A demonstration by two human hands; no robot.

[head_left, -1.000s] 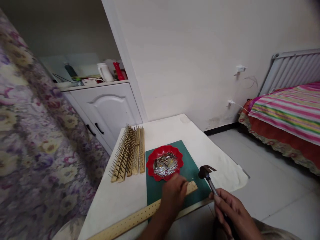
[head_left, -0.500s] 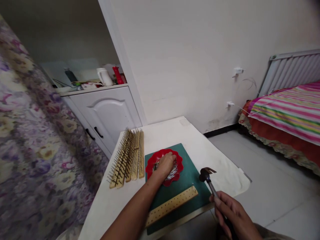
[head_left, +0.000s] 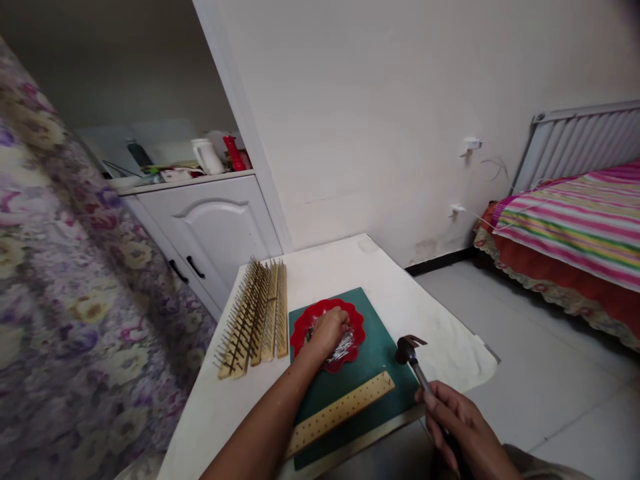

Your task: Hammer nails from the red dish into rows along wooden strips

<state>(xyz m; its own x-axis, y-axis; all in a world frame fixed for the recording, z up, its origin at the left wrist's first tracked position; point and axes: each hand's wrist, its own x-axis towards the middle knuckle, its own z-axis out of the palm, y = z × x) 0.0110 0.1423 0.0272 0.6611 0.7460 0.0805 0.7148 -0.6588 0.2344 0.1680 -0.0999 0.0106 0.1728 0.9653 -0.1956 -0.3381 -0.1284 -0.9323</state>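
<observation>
Left hand: here in the head view, the left hand (head_left: 331, 330) is down in the red bowl (head_left: 358, 335), fingers curled among the nails (head_left: 344, 348); whether they pinch one, I can't tell.
Right hand: and the right hand (head_left: 463, 415) has its fingers wrapped round the hammer (head_left: 420, 375), head up and out past the mat's corner, probably to keep it handy yet clear of the wood.
Strip: the drilled strip (head_left: 345, 408) lies aslant on the green mat (head_left: 376, 327), near edge side, likely for a straight reach by both hands; one nail (head_left: 389, 380) stands at its right end.
Bowl: on the mat just beyond the strip, a short reach, it seems.
Studded strips: bristling with nails, these strips (head_left: 255, 313) sit side by side on the bench (head_left: 327, 263), left of the mat, presumably out of the hammer's way.
In the way: the left forearm (head_left: 270, 413) hides the strip's other end.
Around: curtain (head_left: 90, 280) and cupboard (head_left: 220, 227) left, bed (head_left: 575, 220) right, all well apart from the hammer.
</observation>
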